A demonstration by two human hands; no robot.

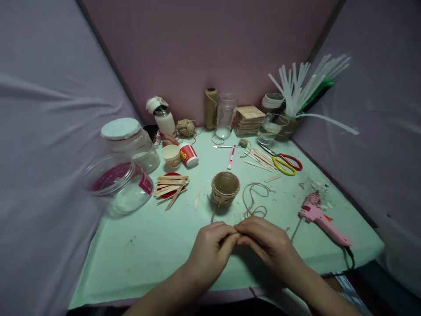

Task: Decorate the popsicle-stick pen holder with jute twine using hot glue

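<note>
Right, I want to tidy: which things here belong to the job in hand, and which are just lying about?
Likely in use:
small basket, beyond the left hand
loose cord, near the right hand
perhaps pink glue gun

Seemingly lying about:
white bottle
red paper cup
lidded jar

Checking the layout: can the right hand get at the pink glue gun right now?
Probably yes: the pink glue gun lies to the right of the right hand, with nothing tall between. That hand meets the left hand, though, so would likely part first.
</note>
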